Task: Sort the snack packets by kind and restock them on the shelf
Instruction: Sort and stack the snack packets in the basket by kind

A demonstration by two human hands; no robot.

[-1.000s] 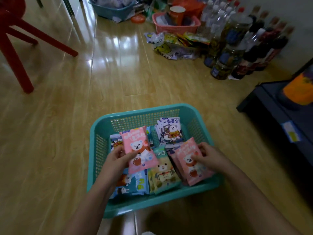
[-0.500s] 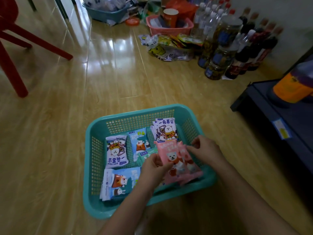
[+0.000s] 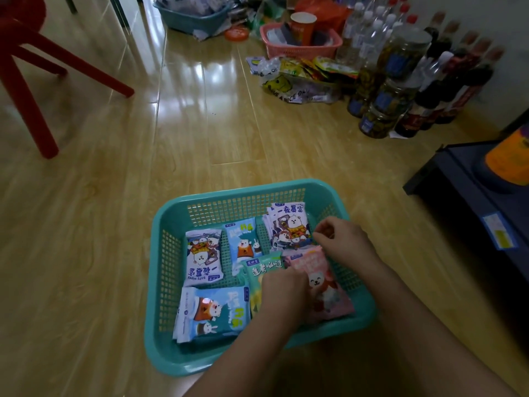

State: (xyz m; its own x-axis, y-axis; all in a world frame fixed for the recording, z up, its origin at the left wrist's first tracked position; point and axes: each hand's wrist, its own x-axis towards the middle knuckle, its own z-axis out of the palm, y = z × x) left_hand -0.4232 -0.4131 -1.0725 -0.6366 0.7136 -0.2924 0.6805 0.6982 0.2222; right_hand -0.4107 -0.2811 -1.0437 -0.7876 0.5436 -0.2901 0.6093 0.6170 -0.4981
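The pink packets [image 3: 320, 285], held apart in both hands a second ago, now lie stacked at the lower right of the teal basket [image 3: 166, 282], so that kind looks grouped. The left hand [image 3: 283, 296] presses on them and the green packet [image 3: 264, 269], its grip hidden; the right hand [image 3: 340, 242], above, seems loosely curled and empty.

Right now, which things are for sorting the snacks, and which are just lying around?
For the job:
teal basket
pink packets
green packet
blue packets
white-and-navy packets
left hand and right hand, both over the packets

Just lying about:
red chair
pink basket
bottles
jars
far blue basket
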